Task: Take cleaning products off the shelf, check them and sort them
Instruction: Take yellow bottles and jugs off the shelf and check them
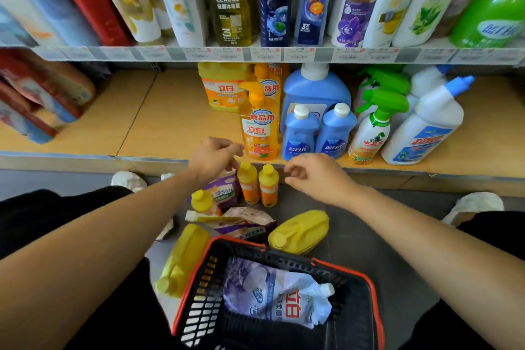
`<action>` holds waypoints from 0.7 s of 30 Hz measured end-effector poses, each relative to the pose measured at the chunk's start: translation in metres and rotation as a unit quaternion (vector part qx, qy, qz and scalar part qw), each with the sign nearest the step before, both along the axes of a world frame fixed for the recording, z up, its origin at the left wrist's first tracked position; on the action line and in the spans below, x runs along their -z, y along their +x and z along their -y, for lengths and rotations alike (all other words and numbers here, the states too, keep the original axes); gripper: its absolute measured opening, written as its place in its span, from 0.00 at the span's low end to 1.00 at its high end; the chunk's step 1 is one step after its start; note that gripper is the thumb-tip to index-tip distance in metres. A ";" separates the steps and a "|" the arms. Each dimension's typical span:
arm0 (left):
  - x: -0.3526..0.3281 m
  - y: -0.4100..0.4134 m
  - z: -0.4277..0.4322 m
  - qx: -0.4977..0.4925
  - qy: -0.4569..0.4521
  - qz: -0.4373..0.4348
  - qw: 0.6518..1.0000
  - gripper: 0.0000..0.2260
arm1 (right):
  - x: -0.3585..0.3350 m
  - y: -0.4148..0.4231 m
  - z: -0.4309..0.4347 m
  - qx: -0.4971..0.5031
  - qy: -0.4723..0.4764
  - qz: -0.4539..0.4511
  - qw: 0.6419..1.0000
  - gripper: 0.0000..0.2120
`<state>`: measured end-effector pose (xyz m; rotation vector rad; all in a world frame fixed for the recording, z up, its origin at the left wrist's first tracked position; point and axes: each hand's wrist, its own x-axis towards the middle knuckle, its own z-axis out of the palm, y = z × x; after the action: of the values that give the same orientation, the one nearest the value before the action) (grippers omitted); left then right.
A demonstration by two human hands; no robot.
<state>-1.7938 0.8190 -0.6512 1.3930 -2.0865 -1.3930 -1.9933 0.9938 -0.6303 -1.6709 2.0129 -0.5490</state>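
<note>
Left hand (214, 155) and right hand (314, 175) hung empty, fingers loosely curled, before the lower shelf's (153, 158) front edge.
Nearest me, a red-rimmed basket (341, 268) held one pale refill pouch (272, 293); past it two yellow jugs (298, 231) lay on their sides, then two small orange bottles (248, 183) stood on the floor beneath the hands. Beyond, at that front edge, the orange pump bottle (260, 128) stood upright between both hands, closer to the left, whose fingertips almost met its base; whether they touched, I couldn't tell. The left wrist hid part of the purple pouches (224, 193).
</note>
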 end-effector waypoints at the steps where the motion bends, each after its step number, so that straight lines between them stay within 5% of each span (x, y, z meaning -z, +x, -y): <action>1: -0.005 0.002 0.014 -0.036 0.006 -0.018 0.999 0.12 | -0.005 0.004 0.011 0.015 -0.036 0.012 0.999 0.10; 9: 0.012 -0.008 0.118 -0.162 0.024 -0.075 0.984 0.12 | -0.025 0.008 0.102 0.107 -0.211 -0.028 0.971 0.28; 15: 0.039 -0.035 0.186 -0.156 0.018 -0.092 0.983 0.28 | -0.002 0.000 0.135 0.116 -0.203 0.007 0.972 0.34; 21: 0.046 -0.062 0.214 -0.123 0.054 -0.217 0.967 0.27 | 0.006 -0.004 0.142 0.140 -0.178 -0.017 0.974 0.33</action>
<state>-1.8561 0.6052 -0.6969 1.1989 -1.5291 -1.5556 -1.9972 0.8518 -0.6362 -1.6003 2.2981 -1.0404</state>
